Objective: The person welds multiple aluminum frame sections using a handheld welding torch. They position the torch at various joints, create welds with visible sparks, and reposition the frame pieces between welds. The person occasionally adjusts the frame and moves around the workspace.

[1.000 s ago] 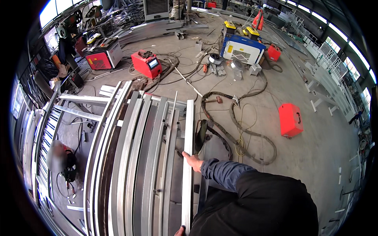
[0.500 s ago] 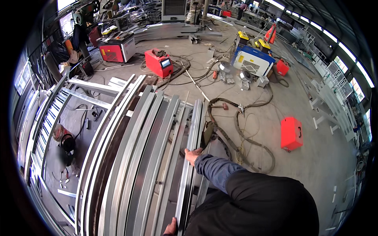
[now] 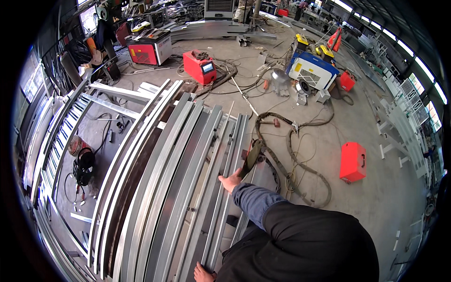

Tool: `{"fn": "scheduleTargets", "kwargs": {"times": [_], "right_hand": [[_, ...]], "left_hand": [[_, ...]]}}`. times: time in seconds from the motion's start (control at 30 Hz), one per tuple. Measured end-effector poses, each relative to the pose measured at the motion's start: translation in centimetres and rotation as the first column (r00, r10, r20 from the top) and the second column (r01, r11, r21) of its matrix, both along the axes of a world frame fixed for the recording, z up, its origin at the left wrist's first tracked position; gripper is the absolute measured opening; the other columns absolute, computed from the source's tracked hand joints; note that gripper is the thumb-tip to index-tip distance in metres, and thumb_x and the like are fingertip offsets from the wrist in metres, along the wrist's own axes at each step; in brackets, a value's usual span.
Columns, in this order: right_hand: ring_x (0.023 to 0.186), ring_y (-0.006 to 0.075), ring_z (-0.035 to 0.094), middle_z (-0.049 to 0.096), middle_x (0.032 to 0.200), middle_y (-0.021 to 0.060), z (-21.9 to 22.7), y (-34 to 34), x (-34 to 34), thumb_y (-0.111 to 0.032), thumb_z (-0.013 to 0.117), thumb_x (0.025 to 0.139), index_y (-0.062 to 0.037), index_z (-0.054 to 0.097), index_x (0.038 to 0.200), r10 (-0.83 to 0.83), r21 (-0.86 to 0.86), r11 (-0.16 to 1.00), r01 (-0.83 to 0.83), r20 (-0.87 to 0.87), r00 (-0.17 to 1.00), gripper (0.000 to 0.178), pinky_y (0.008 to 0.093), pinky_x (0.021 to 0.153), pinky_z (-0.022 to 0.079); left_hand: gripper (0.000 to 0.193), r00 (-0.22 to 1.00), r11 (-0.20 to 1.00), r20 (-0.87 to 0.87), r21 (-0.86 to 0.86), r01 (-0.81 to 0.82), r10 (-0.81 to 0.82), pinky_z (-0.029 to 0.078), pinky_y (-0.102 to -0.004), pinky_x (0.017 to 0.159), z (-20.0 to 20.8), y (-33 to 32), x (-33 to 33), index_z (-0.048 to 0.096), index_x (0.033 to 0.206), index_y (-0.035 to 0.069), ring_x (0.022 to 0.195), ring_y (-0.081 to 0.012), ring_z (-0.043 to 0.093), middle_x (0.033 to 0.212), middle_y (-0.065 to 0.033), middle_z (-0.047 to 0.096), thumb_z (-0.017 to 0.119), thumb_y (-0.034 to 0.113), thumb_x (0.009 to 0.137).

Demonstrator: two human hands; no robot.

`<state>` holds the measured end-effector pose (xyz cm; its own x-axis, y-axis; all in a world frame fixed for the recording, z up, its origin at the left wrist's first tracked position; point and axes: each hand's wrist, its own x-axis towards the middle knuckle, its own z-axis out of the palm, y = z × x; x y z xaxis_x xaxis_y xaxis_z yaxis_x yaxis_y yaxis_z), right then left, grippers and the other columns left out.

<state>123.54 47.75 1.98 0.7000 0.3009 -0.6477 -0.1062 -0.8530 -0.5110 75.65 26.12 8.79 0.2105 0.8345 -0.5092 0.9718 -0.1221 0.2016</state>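
Note:
Long silver metal profiles (image 3: 162, 188) lie side by side, running away from me. My right hand (image 3: 230, 182), in a denim cuff, is closed around a narrow metal profile (image 3: 218, 211) near the right side of the row, with thumb and fingers on either side of it. Close to the lower edge, my left hand (image 3: 204, 273) has its fingers curled at the near part of the same profile; its palm is partly hidden. A dark green strap-like piece (image 3: 251, 157) lies just beyond my right hand.
Thick cables (image 3: 300, 167) loop over the floor to the right, near a red box (image 3: 353, 162). Ahead stand a red machine (image 3: 199, 67), a white-and-blue machine (image 3: 312, 70) and a red-and-white machine (image 3: 149, 47). At left is a slatted metal frame (image 3: 61, 136).
Both hands have shifted slightly left over the row, and the narrow profile under them now shows a gap beside it. The whole view has also swung a little.

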Motion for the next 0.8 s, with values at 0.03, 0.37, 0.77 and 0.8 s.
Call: {"fn": "scheduleTargets", "kwargs": {"times": [0.03, 0.37, 0.77, 0.8], "right_hand": [[0.152, 0.0493, 0.046, 0.036, 0.170, 0.0346, -0.1, -0.4, 0.0, -0.062, 0.078, 0.094, -0.0106, -0.017, 0.176, 0.001, 0.019, 1.000, -0.001, 0.001, 1.000, 0.135, 0.0545, 0.127, 0.037], [0.154, 0.0492, 0.044, 0.033, 0.170, 0.0387, 1.2, -1.1, -0.3, -0.051, 0.084, 0.090, -0.0012, -0.013, 0.174, -0.042, 0.016, 0.999, 0.042, -0.025, 0.999, 0.138, 0.0479, 0.127, 0.039], [0.125, 0.0466, 0.065, 0.069, 0.134, 0.0228, -3.5, -15.8, -0.8, -0.034, 0.065, 0.101, -0.0022, 0.071, 0.133, 0.591, 0.158, 0.676, -0.720, 0.467, 0.657, 0.046, 0.0510, 0.108, 0.053], [0.130, 0.0434, 0.062, 0.066, 0.138, 0.0201, -3.0, -17.8, -1.2, -0.032, 0.065, 0.100, -0.0043, 0.071, 0.134, 0.649, 0.132, 0.602, -0.787, 0.493, 0.579, 0.045, 0.0500, 0.111, 0.052]], "left_hand": [[0.089, 1.000, 1.000, 0.007, 0.014, 0.014, -0.014, 0.055, -0.0510, 0.105, -0.7, -0.5, -0.7, 0.047, 0.163, 0.006, 0.130, -0.0403, 0.065, 0.140, -0.0202, 0.066, 0.084, 0.033, 0.087], [0.087, 0.998, 0.993, -0.015, 0.095, 0.069, -0.068, 0.053, -0.0536, 0.107, -3.6, -1.2, -4.4, 0.050, 0.158, 0.003, 0.124, -0.0427, 0.063, 0.132, -0.0224, 0.065, 0.081, 0.026, 0.080], [0.095, 0.998, 0.999, -0.062, 0.039, 0.024, -0.022, 0.052, -0.0561, 0.111, -4.1, -1.8, -2.7, 0.046, 0.165, 0.009, 0.132, -0.0456, 0.062, 0.146, -0.0250, 0.064, 0.087, 0.039, 0.084], [0.096, 0.998, 0.996, -0.051, 0.092, -0.016, 0.021, 0.051, -0.0560, 0.112, -5.0, -2.0, -2.7, 0.045, 0.166, 0.009, 0.133, -0.0454, 0.062, 0.146, -0.0255, 0.063, 0.087, 0.039, 0.084]]}}
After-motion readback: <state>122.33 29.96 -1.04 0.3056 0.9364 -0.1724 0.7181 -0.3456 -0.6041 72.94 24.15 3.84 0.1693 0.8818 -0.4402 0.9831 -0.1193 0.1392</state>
